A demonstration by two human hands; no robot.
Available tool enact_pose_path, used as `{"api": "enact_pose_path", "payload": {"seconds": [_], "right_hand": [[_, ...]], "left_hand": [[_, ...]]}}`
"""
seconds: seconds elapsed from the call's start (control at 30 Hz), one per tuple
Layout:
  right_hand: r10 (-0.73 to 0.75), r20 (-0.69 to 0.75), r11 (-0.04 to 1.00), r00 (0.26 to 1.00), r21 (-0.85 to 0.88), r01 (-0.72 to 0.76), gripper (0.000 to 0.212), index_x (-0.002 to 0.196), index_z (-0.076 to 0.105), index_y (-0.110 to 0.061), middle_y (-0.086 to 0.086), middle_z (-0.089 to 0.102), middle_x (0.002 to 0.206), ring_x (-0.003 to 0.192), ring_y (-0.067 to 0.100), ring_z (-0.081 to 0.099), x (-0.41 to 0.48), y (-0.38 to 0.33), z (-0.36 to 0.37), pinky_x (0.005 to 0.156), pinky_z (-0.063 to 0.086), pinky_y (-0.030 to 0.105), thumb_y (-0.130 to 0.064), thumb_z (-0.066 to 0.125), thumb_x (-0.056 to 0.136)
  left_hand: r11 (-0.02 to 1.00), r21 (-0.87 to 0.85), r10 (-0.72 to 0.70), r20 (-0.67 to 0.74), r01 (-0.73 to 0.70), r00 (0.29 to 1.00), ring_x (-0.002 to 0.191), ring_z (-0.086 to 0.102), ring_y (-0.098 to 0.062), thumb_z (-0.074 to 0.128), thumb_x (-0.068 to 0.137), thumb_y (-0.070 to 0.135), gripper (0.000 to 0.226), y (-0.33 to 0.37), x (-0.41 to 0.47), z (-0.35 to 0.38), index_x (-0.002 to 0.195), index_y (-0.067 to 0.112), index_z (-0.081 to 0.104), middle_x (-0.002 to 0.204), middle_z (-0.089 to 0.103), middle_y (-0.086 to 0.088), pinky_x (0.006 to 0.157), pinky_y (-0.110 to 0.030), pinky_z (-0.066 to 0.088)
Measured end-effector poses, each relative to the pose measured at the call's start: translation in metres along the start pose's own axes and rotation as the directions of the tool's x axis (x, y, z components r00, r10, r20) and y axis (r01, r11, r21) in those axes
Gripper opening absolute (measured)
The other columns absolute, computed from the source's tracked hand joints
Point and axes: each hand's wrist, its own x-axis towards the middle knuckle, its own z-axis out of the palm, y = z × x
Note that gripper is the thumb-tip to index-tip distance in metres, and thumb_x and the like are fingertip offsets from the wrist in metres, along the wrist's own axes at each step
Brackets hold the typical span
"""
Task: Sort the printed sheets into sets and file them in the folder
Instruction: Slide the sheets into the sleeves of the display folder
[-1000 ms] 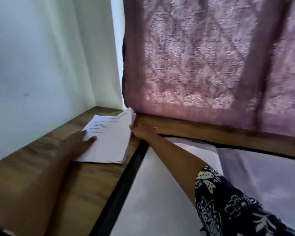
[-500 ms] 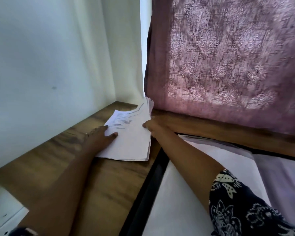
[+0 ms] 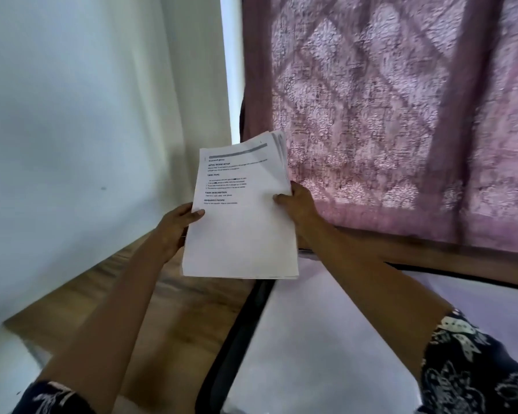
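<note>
Stack of printed sheets (image 3: 243, 222): thin white paper, far corners fanned, black headings on the top page. I hold it up between both hands, above the worktop (image 3: 174, 297). My left hand (image 3: 174, 228) grips the left edge; my right hand (image 3: 299, 207) pinches the right edge. Worktop is grained brown wood. Smooth white wall (image 3: 72, 144) left of my hands; mauve diamond-patterned curtain (image 3: 386, 115) beyond them.
</note>
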Motion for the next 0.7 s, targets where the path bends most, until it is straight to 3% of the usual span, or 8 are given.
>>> {"api": "enact_pose_path", "payload": {"seconds": [0.13, 0.2, 0.3, 0.37, 0.43, 0.5, 0.6, 0.7], "right_hand": [[-0.205, -0.09, 0.975, 0.975, -0.11, 0.195, 0.025, 0.112, 0.062, -0.01, 0.006, 0.066, 0.1, 0.086, 0.022, 0.062, -0.044, -0.036, -0.045, 0.073, 0.049, 0.026, -0.008, 0.062, 0.087], [-0.306, -0.114, 0.939, 0.945, -0.201, 0.279, 0.025, 0.114, 0.06, -0.009, 0.004, 0.065, 0.1, 0.085, 0.019, 0.06, -0.07, -0.048, -0.061, 0.069, 0.042, 0.02, -0.01, 0.057, 0.09], [-0.418, -0.108, 0.878, 0.902, -0.302, 0.371, 0.031, 0.125, 0.052, -0.008, 0.005, 0.062, 0.102, 0.079, 0.018, 0.059, -0.105, -0.05, -0.083, 0.065, 0.04, 0.019, -0.009, 0.051, 0.094], [-0.412, -0.072, 0.874, 0.908, -0.311, 0.372, 0.036, 0.132, 0.044, -0.009, 0.003, 0.059, 0.1, 0.067, 0.006, 0.054, -0.121, -0.037, -0.097, 0.053, 0.037, 0.008, -0.005, 0.046, 0.096], [-0.386, -0.052, 0.888, 0.921, -0.291, 0.356, 0.045, 0.14, 0.034, -0.01, 0.004, 0.058, 0.109, 0.073, 0.005, 0.056, -0.128, -0.022, -0.11, 0.057, 0.037, 0.001, -0.002, 0.045, 0.096], [-0.378, -0.046, 0.891, 0.925, -0.289, 0.35, 0.058, 0.148, 0.02, -0.015, 0.002, 0.053, 0.123, 0.093, 0.015, 0.058, -0.131, -0.012, -0.126, 0.076, 0.042, 0.009, -0.004, 0.045, 0.097], [-0.437, -0.019, 0.848, 0.899, -0.342, 0.405, 0.073, 0.152, 0.002, -0.024, -0.008, 0.035, 0.141, 0.115, 0.016, 0.049, -0.135, -0.006, -0.15, 0.095, 0.041, 0.025, -0.007, 0.047, 0.097], [-0.511, -0.001, 0.79, 0.86, -0.395, 0.469, 0.081, 0.147, 0.004, -0.043, 0.004, 0.036, 0.151, 0.125, 0.026, 0.05, -0.141, -0.006, -0.167, 0.103, 0.042, 0.039, -0.001, 0.048, 0.093]], "left_hand": [[0.984, -0.115, 0.141, 0.046, -0.135, 0.989, 0.09, 0.07, -0.017, 0.057, 0.091, 0.002, 0.035, 0.024, -0.038, 0.054, 0.124, 0.012, 0.059, 0.107, 0.073, -0.002, 0.072, -0.028, 0.058], [0.972, -0.136, 0.194, 0.023, -0.189, 0.981, 0.095, 0.068, -0.019, 0.058, 0.089, -0.002, 0.039, 0.027, -0.057, 0.085, 0.126, 0.012, 0.055, 0.11, 0.07, -0.004, 0.081, -0.032, 0.056], [0.974, -0.177, 0.14, -0.013, -0.14, 0.99, 0.097, 0.066, -0.023, 0.06, 0.09, -0.001, 0.039, 0.013, -0.084, 0.127, 0.127, 0.008, 0.055, 0.112, 0.068, -0.009, 0.085, -0.033, 0.055], [0.983, -0.149, 0.105, -0.009, -0.105, 0.994, 0.103, 0.066, -0.022, 0.06, 0.091, 0.003, 0.032, 0.0, -0.101, 0.151, 0.123, 0.008, 0.058, 0.109, 0.068, -0.004, 0.086, -0.03, 0.053], [0.994, -0.05, 0.1, -0.012, -0.1, 0.995, 0.113, 0.06, -0.022, 0.062, 0.091, 0.005, 0.028, -0.009, -0.109, 0.163, 0.118, 0.013, 0.056, 0.112, 0.064, 0.001, 0.098, -0.031, 0.045], [0.995, -0.028, 0.092, -0.016, -0.093, 0.996, 0.114, 0.058, -0.021, 0.061, 0.092, 0.006, 0.026, -0.008, -0.113, 0.168, 0.114, 0.017, 0.056, 0.112, 0.063, 0.001, 0.104, -0.034, 0.041], [0.988, -0.102, 0.117, 0.028, -0.114, 0.993, 0.114, 0.06, -0.027, 0.054, 0.095, 0.008, 0.021, 0.003, -0.116, 0.174, 0.114, 0.017, 0.061, 0.118, 0.065, -0.007, 0.104, -0.042, 0.044], [0.988, -0.14, 0.075, 0.049, -0.067, 0.996, 0.113, 0.061, -0.028, 0.053, 0.096, 0.012, 0.024, 0.015, -0.114, 0.182, 0.119, 0.011, 0.061, 0.12, 0.065, -0.01, 0.101, -0.039, 0.045]]}}
